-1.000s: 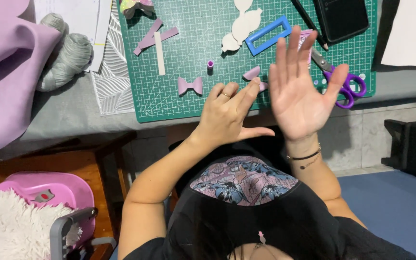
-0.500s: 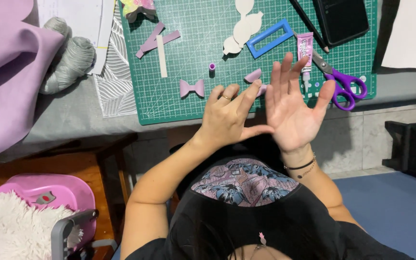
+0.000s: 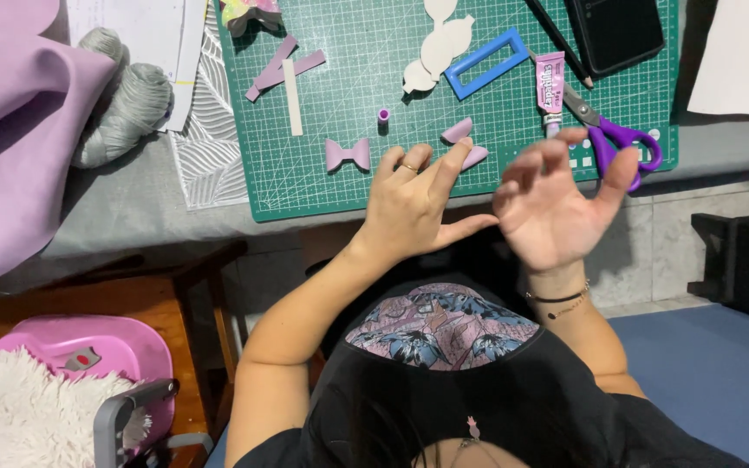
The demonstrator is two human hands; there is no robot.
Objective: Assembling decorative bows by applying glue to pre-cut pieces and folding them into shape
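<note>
My left hand (image 3: 413,204) hovers at the near edge of the green cutting mat (image 3: 357,95), fingers spread and holding nothing; a ring is on one finger. My right hand (image 3: 556,208) is raised beside it, palm toward me, fingers curled loosely and blurred, also holding nothing. Just beyond my left fingertips lie two small pink folded pieces (image 3: 465,143). A pink bow (image 3: 348,154) and a tiny purple ring (image 3: 383,114) lie further left on the mat. Purple-handled scissors (image 3: 613,139) and a pink glue tube (image 3: 550,87) lie behind my right hand.
On the mat are pink strips (image 3: 283,68), a blue rectangular frame (image 3: 485,62), cream cut-outs (image 3: 431,48), a pencil and a black phone (image 3: 615,30). Lilac fabric (image 3: 19,130) and grey yarn (image 3: 127,108) lie left; a pink stool (image 3: 88,355) stands below.
My right hand has come down and its fingers have curled from a flat open palm. My left hand has stayed almost in place at the mat's edge.
</note>
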